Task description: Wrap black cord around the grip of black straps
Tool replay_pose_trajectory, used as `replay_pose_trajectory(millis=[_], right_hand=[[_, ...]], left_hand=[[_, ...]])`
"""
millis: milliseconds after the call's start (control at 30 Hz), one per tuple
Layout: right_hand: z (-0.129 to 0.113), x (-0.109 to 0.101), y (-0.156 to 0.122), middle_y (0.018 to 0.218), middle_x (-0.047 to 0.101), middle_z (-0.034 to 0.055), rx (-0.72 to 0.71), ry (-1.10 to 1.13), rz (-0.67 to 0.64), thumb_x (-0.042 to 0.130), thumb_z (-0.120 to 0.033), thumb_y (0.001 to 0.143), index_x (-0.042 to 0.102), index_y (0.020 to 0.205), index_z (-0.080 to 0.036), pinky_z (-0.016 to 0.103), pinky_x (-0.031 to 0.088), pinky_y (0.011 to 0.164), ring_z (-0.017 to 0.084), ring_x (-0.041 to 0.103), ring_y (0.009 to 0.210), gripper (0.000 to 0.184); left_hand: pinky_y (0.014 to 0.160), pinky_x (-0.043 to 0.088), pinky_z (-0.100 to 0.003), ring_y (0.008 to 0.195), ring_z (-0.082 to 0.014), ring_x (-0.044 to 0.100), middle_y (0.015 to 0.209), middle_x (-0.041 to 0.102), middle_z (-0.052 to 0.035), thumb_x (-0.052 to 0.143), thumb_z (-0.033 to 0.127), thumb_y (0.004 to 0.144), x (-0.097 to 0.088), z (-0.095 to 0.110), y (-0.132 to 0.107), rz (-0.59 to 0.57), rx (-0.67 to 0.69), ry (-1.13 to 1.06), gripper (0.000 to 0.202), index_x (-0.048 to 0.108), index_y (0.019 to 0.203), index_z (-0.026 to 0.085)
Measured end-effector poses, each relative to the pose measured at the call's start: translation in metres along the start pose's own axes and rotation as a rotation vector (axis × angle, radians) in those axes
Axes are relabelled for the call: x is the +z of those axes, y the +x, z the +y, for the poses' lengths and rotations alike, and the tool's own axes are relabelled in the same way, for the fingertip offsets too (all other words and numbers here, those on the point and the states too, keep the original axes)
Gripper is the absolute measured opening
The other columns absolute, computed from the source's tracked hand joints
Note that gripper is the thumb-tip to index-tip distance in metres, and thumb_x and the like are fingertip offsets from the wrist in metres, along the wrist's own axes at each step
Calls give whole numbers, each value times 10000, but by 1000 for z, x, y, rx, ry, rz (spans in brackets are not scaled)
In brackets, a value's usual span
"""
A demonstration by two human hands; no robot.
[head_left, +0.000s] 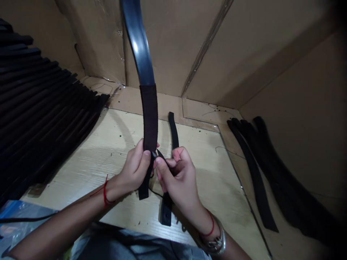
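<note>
My left hand (135, 167) is closed round a long black curved strip (141, 50) that rises upright toward the camera. A dark woven fabric sleeve (149, 115) covers the strip's lower part. My right hand (177, 177) is closed beside it, pinching the sleeve's bottom edge or a thin black piece there; which one I cannot tell. A second black strip (173, 131) lies flat on the light wooden table (89, 155) behind and under my right hand.
A large stack of black strips (40, 112) fills the left side. Several more black strips (260, 169) lie at the right on cardboard. Cardboard walls (244, 54) close off the back and right. A clear plastic bag (16, 220) sits at lower left.
</note>
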State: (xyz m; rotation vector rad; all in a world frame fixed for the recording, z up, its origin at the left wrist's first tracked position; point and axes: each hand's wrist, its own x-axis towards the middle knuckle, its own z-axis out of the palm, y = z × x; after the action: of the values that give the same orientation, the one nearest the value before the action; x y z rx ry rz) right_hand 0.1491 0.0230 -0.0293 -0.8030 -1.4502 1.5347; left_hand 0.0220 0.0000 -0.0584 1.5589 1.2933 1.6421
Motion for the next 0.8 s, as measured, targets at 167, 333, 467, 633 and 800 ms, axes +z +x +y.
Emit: replay_pose_trajectory(millis=[167,333,467,633,800], right_hand=[[6,0,0,579,539,-75,-118,-54,51,611,-239,890,271,802,-252,196,426,436,89,534,459,351],[7,-3,2,568,558,-69,-99,-81,26,597,-264,900,263,813,-259,232,469,425,118,561,446,345],[3,-5,2,525,542,-97,-47,-90,42,605,-278,892,252,831,-262,203,435,358,103,519,371,358],[4,-5,1,514,516,-101,-89,-138,94,622,-274,882,257,826,-266,206,427,327,118,544,355,370],[7,-6,0,529,525,-93,-93,-124,78,608,-279,898,258,835,-268,203,414,317,121,546,355,356]], left_hand=[[422,402,-172,453,-85,504,613,534,27,336,385,1021,3,2,-3,-55,-122,-202,302,522,1099,160],[418,425,-160,445,-80,509,610,528,31,332,403,1021,3,2,-4,-110,-211,-265,314,521,1098,164],[433,439,-164,467,-82,510,631,532,17,337,408,1017,4,3,-3,-173,-203,-216,306,509,974,157],[408,439,-149,468,-78,496,650,530,13,344,426,1009,7,4,-3,-206,-259,-266,298,486,991,164],[411,454,-150,477,-79,506,675,551,6,379,425,1000,4,4,-5,-224,-298,-328,285,508,1026,172]])
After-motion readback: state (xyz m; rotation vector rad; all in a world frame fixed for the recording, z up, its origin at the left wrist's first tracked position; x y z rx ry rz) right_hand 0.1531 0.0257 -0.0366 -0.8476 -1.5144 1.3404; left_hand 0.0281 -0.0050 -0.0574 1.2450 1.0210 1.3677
